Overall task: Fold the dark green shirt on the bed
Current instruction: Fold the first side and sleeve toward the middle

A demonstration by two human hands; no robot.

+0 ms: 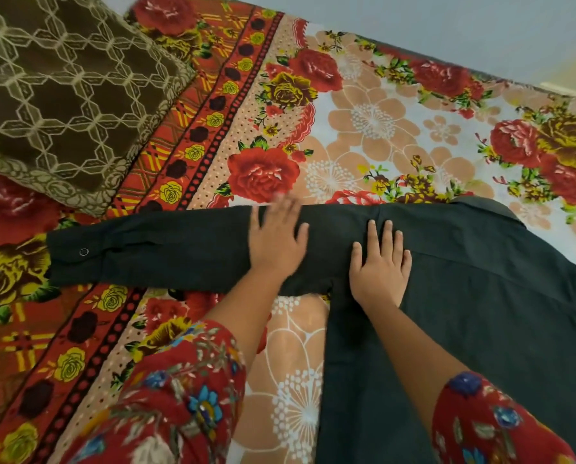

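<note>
The dark green shirt (480, 296) lies spread flat on the bed, its body at the right and one long sleeve (152, 249) stretched out to the left, a small snap button near the cuff. My left hand (274, 239) presses flat on the sleeve near the shoulder, fingers straight and slightly blurred. My right hand (380, 262) rests flat on the shirt at the armpit seam, fingers spread. The collar shows at the shirt's far edge. The shirt's right part runs out of view.
The bed is covered by a floral sheet (380, 128) with red roses and a red patterned border. A brown blanket with a cream lattice pattern (62, 95) lies at the far left. A grey wall runs behind the bed.
</note>
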